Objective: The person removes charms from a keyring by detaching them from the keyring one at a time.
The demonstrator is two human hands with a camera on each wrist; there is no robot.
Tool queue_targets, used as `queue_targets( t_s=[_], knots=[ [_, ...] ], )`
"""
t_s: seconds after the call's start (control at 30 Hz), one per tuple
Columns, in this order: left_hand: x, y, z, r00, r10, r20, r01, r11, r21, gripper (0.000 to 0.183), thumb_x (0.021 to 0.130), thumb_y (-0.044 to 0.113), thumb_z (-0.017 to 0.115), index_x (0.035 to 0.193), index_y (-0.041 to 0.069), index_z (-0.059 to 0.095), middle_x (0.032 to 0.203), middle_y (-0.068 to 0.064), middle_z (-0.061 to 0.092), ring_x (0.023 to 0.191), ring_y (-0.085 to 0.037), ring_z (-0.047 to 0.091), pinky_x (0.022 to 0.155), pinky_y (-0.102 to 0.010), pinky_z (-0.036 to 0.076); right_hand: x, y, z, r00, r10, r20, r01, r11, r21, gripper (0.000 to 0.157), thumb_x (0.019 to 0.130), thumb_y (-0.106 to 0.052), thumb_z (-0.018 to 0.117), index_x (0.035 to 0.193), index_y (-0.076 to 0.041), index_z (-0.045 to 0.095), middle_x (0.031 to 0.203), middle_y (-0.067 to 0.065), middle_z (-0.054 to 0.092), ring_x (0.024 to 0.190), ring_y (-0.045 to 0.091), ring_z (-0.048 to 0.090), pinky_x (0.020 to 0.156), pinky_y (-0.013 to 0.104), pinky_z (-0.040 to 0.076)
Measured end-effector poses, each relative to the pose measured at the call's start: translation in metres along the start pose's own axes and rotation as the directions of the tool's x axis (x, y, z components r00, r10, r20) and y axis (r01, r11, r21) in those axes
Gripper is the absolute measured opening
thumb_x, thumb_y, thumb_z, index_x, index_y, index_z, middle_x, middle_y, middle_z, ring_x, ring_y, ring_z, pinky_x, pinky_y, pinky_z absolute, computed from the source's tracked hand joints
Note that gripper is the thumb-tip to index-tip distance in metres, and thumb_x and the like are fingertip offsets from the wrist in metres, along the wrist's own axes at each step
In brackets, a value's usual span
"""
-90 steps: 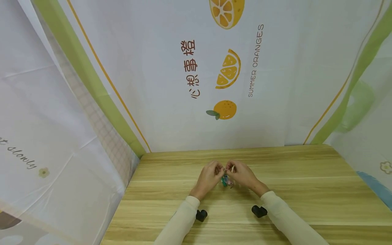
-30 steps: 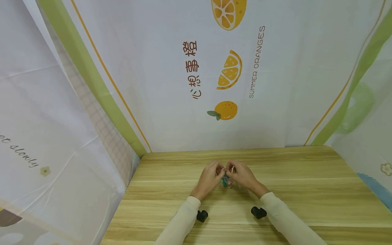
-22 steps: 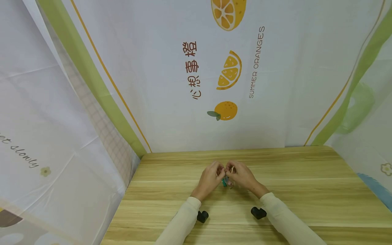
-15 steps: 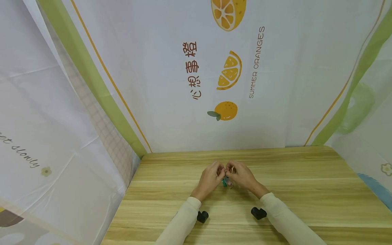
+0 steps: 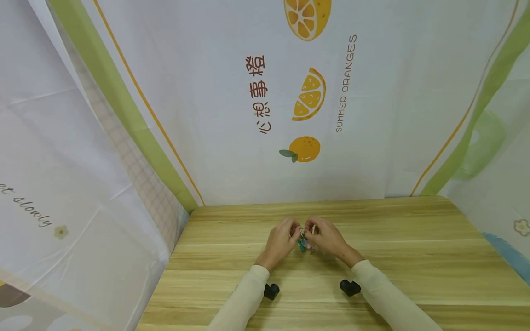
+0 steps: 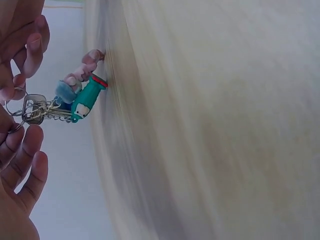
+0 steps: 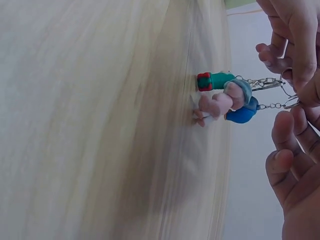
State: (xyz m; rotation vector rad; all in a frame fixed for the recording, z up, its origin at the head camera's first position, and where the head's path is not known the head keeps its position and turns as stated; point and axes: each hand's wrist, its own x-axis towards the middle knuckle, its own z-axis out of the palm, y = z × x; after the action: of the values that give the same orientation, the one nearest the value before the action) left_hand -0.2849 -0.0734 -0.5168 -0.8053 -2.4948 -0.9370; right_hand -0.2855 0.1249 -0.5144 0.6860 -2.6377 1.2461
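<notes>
Both hands meet above the table, fingertips close together at a bunch of keychains. My left hand pinches one metal ring by its edge. Facing it, my right hand pinches a ring of the same bunch between thumb and fingers. Metal keys and short chains hang between them. Below dangle a green figure charm with a red end, a pink figure charm with a grey-blue cap, and a blue charm. The charms hang close over the wood. Fingertips partly hide the rings.
The wood-grain table spreads around the hands. Black wrist-camera pieces stick out by both cream sleeves. A white cloth with printed oranges stands behind the table's far edge, with more cloth at both sides.
The left fingertips have drawn slightly left, away from the right ones. More of the keys and rings shows between the hands, and the charms have shifted a little left. The right hand barely moved.
</notes>
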Motion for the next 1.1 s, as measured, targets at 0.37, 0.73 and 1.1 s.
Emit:
queue_targets(
  t_s=[0.37,0.73,1.1],
  knots=[
    [0.0,-0.0023,0.0005,1.0,-0.021,-0.011,0.021,1.0,0.003,0.004,0.105,0.012,0.066,0.103,0.01,0.069,0.09,-0.002,0.068,0.074,-0.007,0.061,0.064,-0.015,0.049,0.0007,0.0014,-0.001,0.999,0.04,0.008,-0.04,0.999,-0.024,0.007,0.102,-0.019,0.07,0.103,-0.012,0.068,0.092,-0.003,0.069,0.066,0.006,0.054,0.057,0.024,0.045],
    [0.0007,0.0006,0.0026,0.999,0.016,-0.029,-0.017,1.0,-0.002,0.007,0.106,0.013,0.065,0.102,0.009,0.069,0.091,-0.002,0.069,0.076,-0.008,0.062,0.066,-0.016,0.051,0.0033,-0.0015,0.0005,0.999,0.045,0.004,-0.045,0.998,-0.053,0.005,0.101,-0.018,0.071,0.098,-0.015,0.068,0.083,-0.006,0.066,0.063,0.006,0.053,0.057,0.024,0.044],
    [0.0019,0.0025,0.0035,1.0,0.014,-0.015,-0.014,1.0,0.025,0.005,0.105,0.013,0.067,0.103,0.008,0.068,0.091,-0.002,0.069,0.075,-0.006,0.06,0.064,-0.013,0.048,0.005,-0.0006,0.002,1.0,0.029,-0.001,-0.029,0.999,-0.039,0.006,0.1,-0.016,0.068,0.095,-0.016,0.067,0.081,-0.006,0.065,0.065,0.007,0.052,0.059,0.024,0.044]
  ],
)
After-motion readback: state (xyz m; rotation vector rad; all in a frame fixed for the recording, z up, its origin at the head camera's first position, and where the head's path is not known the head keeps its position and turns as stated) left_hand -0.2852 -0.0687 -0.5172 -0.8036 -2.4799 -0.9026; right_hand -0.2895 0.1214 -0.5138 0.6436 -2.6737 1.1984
